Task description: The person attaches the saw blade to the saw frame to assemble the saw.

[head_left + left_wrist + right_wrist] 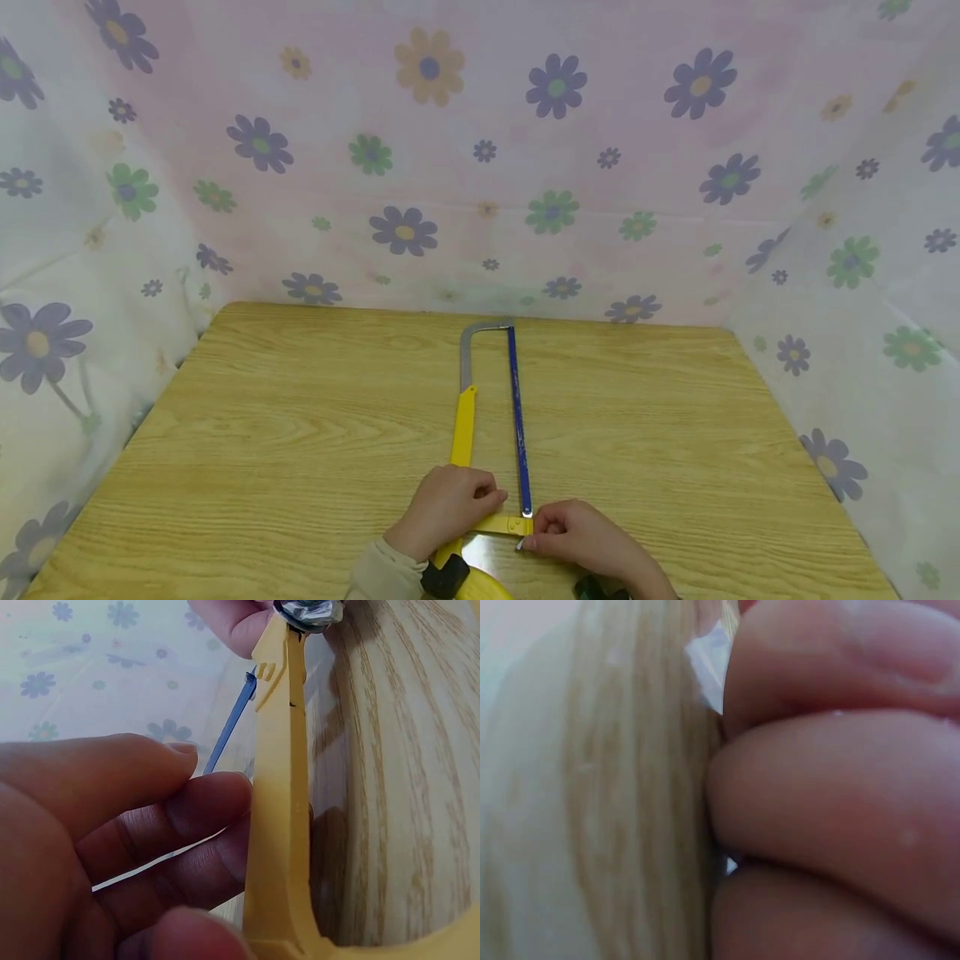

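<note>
A hacksaw (465, 429) with a yellow and grey frame lies on the table, its blue blade (519, 417) on the right side. My left hand (450, 504) lies over the yellow frame near the handle. In the left wrist view, its curled fingers (214, 806) meet the yellow crossbar (277, 802), some tips hidden behind it. At the crossbar's right end, my right hand (581, 537) pinches a small silvery wing nut (520, 544). Only a shiny sliver shows beside the fingers (817, 780) in the right wrist view.
The wood-grain table (300, 400) stretches out around the saw. A flower-printed curtain (480, 167) encloses the back and both sides. The yellow handle (480, 586) runs off the lower edge of the head view. Black straps (445, 577) sit on the wrists.
</note>
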{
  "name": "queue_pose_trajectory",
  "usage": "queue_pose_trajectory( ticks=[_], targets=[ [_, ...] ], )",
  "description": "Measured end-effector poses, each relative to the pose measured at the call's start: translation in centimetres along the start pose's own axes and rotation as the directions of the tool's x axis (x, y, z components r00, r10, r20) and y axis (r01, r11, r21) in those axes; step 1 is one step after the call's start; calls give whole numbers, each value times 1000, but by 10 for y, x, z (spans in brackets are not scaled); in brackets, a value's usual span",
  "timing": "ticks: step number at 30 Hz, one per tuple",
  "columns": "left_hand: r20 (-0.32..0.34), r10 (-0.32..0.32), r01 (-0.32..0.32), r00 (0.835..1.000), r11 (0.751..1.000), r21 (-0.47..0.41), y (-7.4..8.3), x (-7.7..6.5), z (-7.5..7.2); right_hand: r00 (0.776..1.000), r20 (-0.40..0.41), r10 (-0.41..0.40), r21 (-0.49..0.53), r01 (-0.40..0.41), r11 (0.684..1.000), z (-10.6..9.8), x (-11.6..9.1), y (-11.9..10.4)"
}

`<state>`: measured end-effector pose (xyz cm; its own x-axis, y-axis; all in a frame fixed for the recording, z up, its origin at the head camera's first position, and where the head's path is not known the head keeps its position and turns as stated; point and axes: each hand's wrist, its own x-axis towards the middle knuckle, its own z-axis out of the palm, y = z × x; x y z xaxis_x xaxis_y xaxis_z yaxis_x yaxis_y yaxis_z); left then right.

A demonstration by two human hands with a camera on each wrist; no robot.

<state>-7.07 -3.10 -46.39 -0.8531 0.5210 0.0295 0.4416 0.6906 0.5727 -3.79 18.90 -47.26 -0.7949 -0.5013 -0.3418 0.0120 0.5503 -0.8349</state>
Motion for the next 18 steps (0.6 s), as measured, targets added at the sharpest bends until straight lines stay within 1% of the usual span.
queue_pose_trajectory(
  ticks=[6, 11, 18],
  targets=[
    [-11, 0, 0, 1000, 1000, 5, 1, -1, -1, 1000, 4, 11, 38, -11, 999, 0, -1, -1],
    [-7, -2, 2, 1000, 1000, -3, 2, -1, 0, 1000, 12, 27, 45, -27, 999, 0, -1, 1],
    [-13, 8, -8, 1000, 1000, -7, -1, 0, 1, 1000, 19, 17, 57, -18, 998, 0, -1, 1]
  ],
)
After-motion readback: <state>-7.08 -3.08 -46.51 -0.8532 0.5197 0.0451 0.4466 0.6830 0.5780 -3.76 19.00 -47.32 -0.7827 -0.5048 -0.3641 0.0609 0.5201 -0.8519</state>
